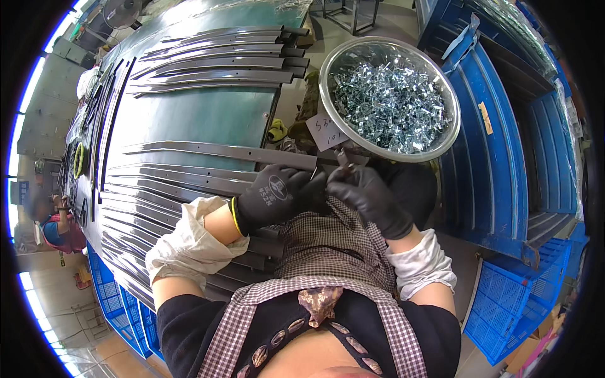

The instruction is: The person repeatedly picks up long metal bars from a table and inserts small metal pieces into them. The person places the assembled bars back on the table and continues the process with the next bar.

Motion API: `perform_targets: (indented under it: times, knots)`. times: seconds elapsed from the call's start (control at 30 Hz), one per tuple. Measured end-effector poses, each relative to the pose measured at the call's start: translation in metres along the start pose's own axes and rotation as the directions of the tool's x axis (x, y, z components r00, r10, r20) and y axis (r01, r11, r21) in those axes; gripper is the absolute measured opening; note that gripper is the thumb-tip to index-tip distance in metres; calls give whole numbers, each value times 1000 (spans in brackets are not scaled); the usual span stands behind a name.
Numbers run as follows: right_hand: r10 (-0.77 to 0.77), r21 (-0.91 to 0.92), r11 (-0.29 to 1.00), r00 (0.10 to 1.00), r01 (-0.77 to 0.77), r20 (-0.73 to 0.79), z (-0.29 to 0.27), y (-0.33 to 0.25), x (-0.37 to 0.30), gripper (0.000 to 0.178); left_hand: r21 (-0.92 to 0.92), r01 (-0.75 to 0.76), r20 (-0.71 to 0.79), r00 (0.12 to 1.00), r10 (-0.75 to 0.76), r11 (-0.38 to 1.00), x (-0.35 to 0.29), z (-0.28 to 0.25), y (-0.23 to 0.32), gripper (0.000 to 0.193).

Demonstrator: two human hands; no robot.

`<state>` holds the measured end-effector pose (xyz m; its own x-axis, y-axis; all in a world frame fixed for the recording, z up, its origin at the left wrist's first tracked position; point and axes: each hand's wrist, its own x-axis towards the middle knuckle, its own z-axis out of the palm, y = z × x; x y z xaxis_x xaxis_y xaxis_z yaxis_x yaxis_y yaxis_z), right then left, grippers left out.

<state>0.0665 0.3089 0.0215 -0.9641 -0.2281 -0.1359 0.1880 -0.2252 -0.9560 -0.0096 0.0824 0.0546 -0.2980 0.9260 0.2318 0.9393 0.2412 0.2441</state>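
Note:
Both my hands wear black gloves and work close together over my lap. My left hand [277,194] is closed, its fingers curled at the ends of the long grey strips; a thin shiny edge shows at its fingertips, but what they pinch is mostly hidden. My right hand [373,198] is closed around a small dark piece [343,160] that sticks up past the fingers; its kind is unclear. Just beyond my left hand, one long grey strip [227,153] with small holes lies with its end near my fingers. More grey strips [164,214] lie side by side under my left forearm.
A large clear bowl [328,94] full of small shiny metal clips [394,104] stands ahead on the right. Another stack of grey strips [220,60] lies on the green table [208,116]. Blue metal bins [482,138] and a blue plastic crate [504,302] stand right. Another person [60,230] is far left.

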Motion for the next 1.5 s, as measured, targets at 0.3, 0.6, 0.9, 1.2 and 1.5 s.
perform_targets:
  times: [0.3, 0.6, 0.9, 1.2, 1.5]
  knots:
    - [-120, -303, 936, 972, 179, 202, 10, 38, -3, 63, -157, -78, 72, 993, 90, 985, -19, 3, -1, 25]
    - [-237, -501, 830, 968, 246, 84, -2, 44, 4, 51, -116, 63, 53, 997, -57, 991, -18, 5, -31, 46]
    - [-417, -786, 496, 895, 369, 158, -21, 64, 37, 38, -346, 297, 165, 953, -254, 890, -20, 11, -72, 46]
    - [-288, -522, 811, 957, 266, 41, -22, 96, 62, 30, -332, 287, 191, 953, -234, 899, -18, 11, -77, 42]
    - [-317, -788, 575, 948, 220, 33, -28, 68, 16, 25, -387, 277, 138, 960, -242, 879, -18, 9, -69, 48]
